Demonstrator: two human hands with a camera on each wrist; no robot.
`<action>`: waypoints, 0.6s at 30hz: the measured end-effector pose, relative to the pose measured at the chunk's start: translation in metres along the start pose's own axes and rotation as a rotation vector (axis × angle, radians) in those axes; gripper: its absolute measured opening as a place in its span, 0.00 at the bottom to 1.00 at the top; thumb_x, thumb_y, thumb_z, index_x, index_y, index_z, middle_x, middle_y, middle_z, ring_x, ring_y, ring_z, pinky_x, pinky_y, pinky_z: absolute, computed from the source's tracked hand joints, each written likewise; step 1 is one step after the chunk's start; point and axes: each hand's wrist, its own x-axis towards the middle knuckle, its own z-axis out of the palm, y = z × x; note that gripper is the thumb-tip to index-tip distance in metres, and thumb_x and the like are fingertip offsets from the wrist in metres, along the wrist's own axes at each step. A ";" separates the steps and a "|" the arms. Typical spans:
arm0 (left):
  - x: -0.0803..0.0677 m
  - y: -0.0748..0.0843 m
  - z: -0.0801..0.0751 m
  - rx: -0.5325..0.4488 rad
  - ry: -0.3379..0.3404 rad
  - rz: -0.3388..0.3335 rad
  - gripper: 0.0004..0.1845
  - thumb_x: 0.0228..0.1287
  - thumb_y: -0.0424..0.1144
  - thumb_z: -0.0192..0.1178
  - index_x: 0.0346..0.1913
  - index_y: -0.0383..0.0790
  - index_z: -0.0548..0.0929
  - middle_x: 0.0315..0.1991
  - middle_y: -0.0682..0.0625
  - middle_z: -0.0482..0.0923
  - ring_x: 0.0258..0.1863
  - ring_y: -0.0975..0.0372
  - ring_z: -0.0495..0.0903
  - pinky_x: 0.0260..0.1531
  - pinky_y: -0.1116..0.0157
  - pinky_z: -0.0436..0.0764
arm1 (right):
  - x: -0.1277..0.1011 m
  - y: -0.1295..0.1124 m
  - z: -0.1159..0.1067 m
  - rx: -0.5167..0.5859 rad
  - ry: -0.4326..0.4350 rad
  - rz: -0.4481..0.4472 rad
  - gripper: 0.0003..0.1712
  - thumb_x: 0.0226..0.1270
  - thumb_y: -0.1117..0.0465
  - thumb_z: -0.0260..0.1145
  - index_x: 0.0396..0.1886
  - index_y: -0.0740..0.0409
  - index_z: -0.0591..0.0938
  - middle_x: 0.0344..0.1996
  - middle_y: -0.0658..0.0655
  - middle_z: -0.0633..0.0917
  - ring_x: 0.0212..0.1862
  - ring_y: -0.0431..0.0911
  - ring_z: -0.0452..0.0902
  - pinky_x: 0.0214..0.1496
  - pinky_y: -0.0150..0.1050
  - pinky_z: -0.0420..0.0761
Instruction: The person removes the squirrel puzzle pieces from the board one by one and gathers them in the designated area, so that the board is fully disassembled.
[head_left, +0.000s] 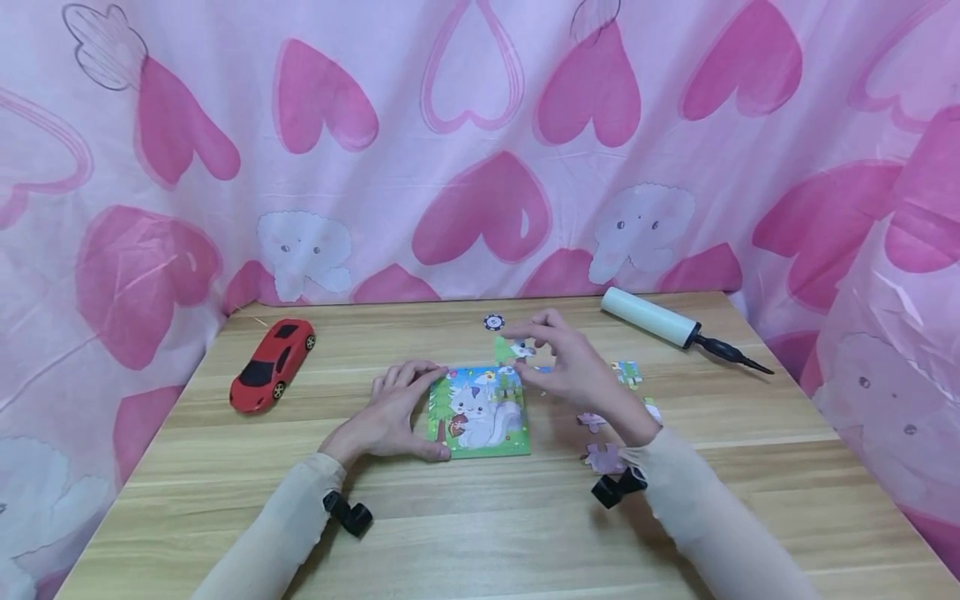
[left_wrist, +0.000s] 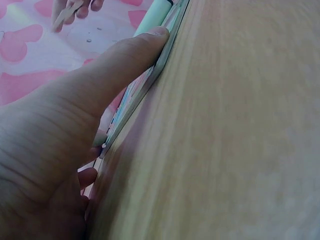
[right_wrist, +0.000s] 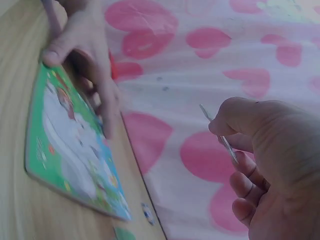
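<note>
A square jigsaw puzzle (head_left: 483, 417) with a white squirrel picture lies flat on the table. My left hand (head_left: 397, 412) grips it at the left side, thumb at the near corner and index finger at the far one. In the left wrist view the thumb (left_wrist: 135, 52) lies along the board's edge. My right hand (head_left: 566, 358) is raised over the board's far right corner. Between its thumb and fingers it pinches a thin puzzle piece (right_wrist: 228, 145), seen edge-on, so its picture is hidden. A green-and-white piece (head_left: 504, 352) shows below that hand.
Several loose puzzle pieces (head_left: 603, 457) lie to the right, partly under my right forearm. A black-and-white poker chip (head_left: 494, 322) lies beyond the board. A red toy car (head_left: 272, 367) stands at the left; a white hand pump (head_left: 651, 318) with black nozzle lies at the back right.
</note>
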 end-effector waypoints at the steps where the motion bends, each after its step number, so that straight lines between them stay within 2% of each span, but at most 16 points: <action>1: 0.000 0.000 0.000 0.001 0.000 0.002 0.72 0.44 0.76 0.83 0.89 0.50 0.62 0.84 0.47 0.58 0.79 0.46 0.57 0.71 0.41 0.59 | -0.003 0.001 -0.005 -0.009 0.007 0.008 0.28 0.71 0.66 0.79 0.70 0.50 0.88 0.53 0.53 0.80 0.54 0.49 0.78 0.56 0.52 0.80; 4: 0.000 -0.001 0.001 0.005 0.003 0.008 0.72 0.43 0.76 0.83 0.90 0.50 0.62 0.84 0.47 0.58 0.79 0.46 0.57 0.69 0.42 0.59 | -0.011 0.008 -0.016 -0.015 0.018 0.035 0.28 0.72 0.65 0.78 0.70 0.48 0.88 0.53 0.51 0.81 0.53 0.49 0.76 0.55 0.51 0.76; 8: 0.000 -0.001 0.001 0.021 0.010 0.012 0.73 0.43 0.77 0.82 0.89 0.50 0.62 0.83 0.47 0.59 0.78 0.46 0.59 0.69 0.42 0.59 | -0.023 0.021 -0.024 -0.018 -0.002 0.075 0.27 0.73 0.62 0.79 0.70 0.45 0.89 0.53 0.52 0.81 0.53 0.50 0.76 0.53 0.52 0.77; 12: 0.000 -0.001 0.001 0.028 0.012 0.012 0.73 0.42 0.78 0.82 0.89 0.50 0.62 0.83 0.47 0.59 0.78 0.46 0.59 0.70 0.41 0.60 | -0.035 0.032 -0.025 -0.028 -0.043 0.107 0.27 0.73 0.61 0.80 0.70 0.45 0.89 0.55 0.54 0.81 0.56 0.51 0.76 0.53 0.51 0.80; 18: 0.001 0.000 0.002 0.030 0.011 0.013 0.73 0.42 0.78 0.82 0.89 0.50 0.62 0.83 0.47 0.59 0.77 0.46 0.60 0.69 0.41 0.60 | -0.048 0.043 -0.023 -0.019 -0.114 0.141 0.29 0.69 0.64 0.82 0.69 0.47 0.89 0.54 0.53 0.82 0.50 0.55 0.79 0.48 0.46 0.84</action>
